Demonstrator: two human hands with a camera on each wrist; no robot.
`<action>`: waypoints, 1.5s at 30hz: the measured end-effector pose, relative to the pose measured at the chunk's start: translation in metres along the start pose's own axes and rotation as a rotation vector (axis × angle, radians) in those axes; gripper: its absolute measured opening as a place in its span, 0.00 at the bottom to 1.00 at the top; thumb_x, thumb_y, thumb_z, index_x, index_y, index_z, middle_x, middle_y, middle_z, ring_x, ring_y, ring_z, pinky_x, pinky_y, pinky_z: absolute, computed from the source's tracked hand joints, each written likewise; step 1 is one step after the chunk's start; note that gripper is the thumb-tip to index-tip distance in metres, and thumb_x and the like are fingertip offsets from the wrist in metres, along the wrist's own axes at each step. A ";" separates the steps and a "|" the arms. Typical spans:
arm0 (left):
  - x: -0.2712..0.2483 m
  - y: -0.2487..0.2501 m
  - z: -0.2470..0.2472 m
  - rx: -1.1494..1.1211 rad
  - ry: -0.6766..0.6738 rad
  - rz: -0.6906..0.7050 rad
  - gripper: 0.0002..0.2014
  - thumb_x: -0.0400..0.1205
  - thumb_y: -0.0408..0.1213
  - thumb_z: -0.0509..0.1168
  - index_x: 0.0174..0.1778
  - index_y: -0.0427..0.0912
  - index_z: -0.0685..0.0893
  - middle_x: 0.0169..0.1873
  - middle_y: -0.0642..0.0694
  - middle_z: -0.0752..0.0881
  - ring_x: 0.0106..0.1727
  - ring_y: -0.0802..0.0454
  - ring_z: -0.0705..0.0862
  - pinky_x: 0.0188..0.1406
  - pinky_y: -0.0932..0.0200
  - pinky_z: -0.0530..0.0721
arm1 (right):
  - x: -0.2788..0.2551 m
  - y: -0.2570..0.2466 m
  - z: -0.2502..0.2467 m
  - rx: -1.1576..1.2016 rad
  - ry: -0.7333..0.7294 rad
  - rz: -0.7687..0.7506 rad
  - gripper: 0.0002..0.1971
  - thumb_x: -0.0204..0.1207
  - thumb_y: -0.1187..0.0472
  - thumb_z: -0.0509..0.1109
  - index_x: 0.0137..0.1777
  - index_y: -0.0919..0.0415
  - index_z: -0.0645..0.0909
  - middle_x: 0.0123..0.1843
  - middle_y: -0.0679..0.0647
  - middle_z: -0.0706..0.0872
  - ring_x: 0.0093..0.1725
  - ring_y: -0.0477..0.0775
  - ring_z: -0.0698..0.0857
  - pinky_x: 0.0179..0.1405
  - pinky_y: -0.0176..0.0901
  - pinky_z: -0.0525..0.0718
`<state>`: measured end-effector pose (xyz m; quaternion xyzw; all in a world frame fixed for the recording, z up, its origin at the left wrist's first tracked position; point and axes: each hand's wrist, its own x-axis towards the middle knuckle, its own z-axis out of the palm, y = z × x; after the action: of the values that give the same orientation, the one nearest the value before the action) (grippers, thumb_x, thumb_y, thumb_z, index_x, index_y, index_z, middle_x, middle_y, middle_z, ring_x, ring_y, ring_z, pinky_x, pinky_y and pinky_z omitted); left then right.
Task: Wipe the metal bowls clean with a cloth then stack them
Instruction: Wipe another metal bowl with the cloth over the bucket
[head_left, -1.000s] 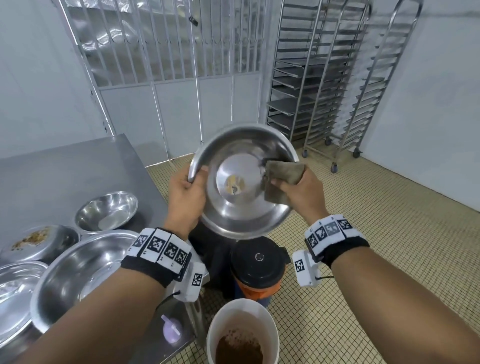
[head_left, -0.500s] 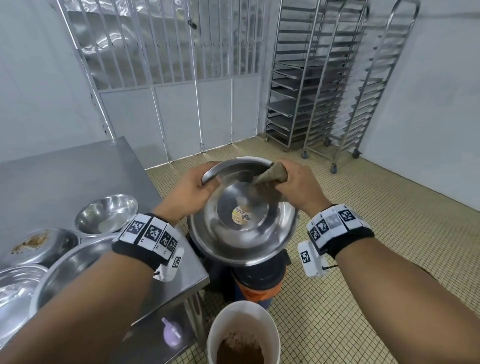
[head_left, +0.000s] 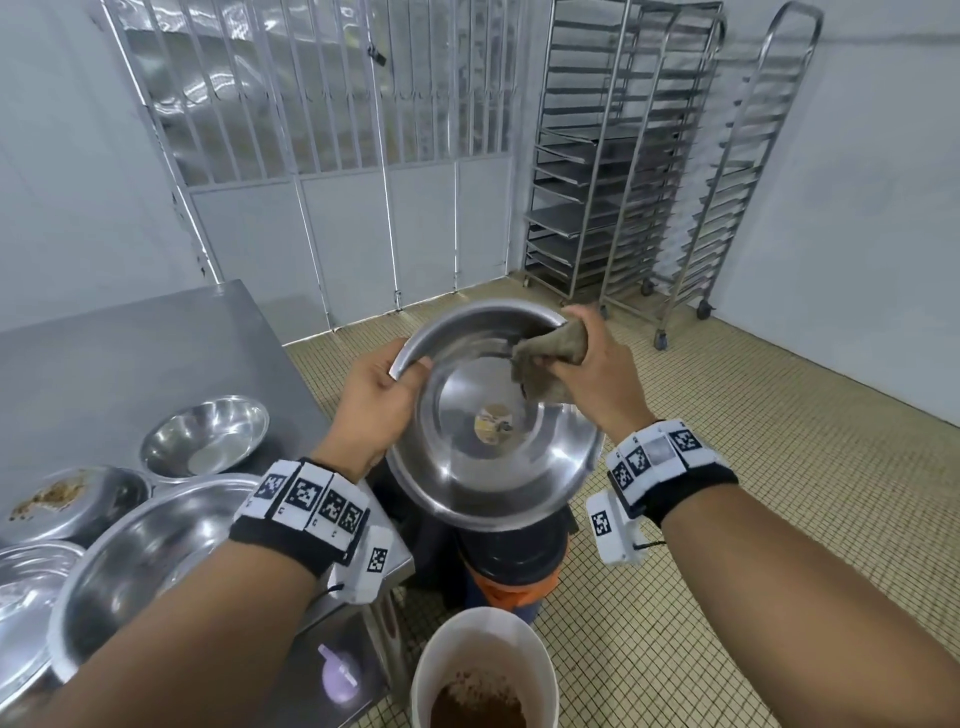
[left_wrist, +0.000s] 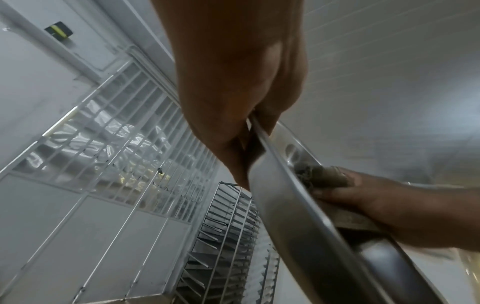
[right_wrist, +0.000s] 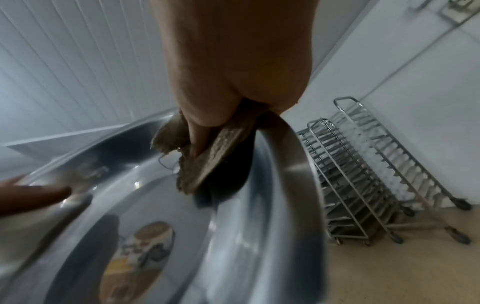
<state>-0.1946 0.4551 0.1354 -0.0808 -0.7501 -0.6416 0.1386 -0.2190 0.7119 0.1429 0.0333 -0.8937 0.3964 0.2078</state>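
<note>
I hold a wide metal bowl (head_left: 493, 483) in the air off the table's corner, its mouth tilted toward me, a round sticker (head_left: 494, 423) at its bottom. My left hand (head_left: 382, 395) grips the bowl's left rim (left_wrist: 270, 148), thumb inside. My right hand (head_left: 597, 374) pinches a brown cloth (head_left: 545, 358) against the inner wall at the upper right rim (right_wrist: 293, 164). The cloth (right_wrist: 207, 162) folds over my fingers. On the steel table (head_left: 130, 353) stand other metal bowls: a small one (head_left: 205, 436), a large one (head_left: 140, 561), one with brown crumbs (head_left: 62, 504), another at the left edge (head_left: 26, 587).
Below the bowl stands a black-and-orange container (head_left: 514, 566), and nearer me a white bucket (head_left: 483, 670) with brown powder. Two wheeled tray racks (head_left: 649, 171) stand at the back right by a barred metal door (head_left: 337, 156). Tiled floor (head_left: 753, 441) lies open on the right.
The bowl has come down from upright to a flatter tilt. My right hand has carried the cloth from the bowl's right side up around to its upper right rim.
</note>
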 end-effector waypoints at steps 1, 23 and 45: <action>0.002 0.000 -0.001 -0.030 0.021 -0.001 0.10 0.89 0.32 0.67 0.54 0.49 0.92 0.36 0.43 0.93 0.35 0.49 0.90 0.34 0.57 0.88 | -0.003 0.001 0.000 0.010 0.003 0.023 0.20 0.76 0.61 0.79 0.63 0.50 0.75 0.47 0.37 0.82 0.46 0.46 0.86 0.38 0.20 0.78; 0.001 0.003 -0.002 -0.084 0.143 -0.028 0.14 0.89 0.33 0.67 0.46 0.56 0.93 0.34 0.51 0.91 0.36 0.51 0.88 0.38 0.53 0.88 | -0.008 0.004 0.001 0.086 -0.016 0.143 0.19 0.72 0.56 0.83 0.59 0.51 0.79 0.48 0.37 0.83 0.47 0.36 0.82 0.38 0.23 0.73; -0.013 0.006 -0.001 -0.150 0.111 -0.060 0.17 0.89 0.32 0.67 0.42 0.57 0.94 0.36 0.44 0.91 0.37 0.44 0.88 0.39 0.49 0.90 | -0.021 0.009 0.000 0.090 -0.062 0.178 0.17 0.73 0.54 0.83 0.56 0.48 0.80 0.47 0.35 0.83 0.46 0.32 0.81 0.38 0.24 0.71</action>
<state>-0.1799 0.4562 0.1373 -0.0325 -0.6932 -0.7033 0.1542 -0.2023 0.7161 0.1283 -0.0250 -0.8804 0.4516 0.1424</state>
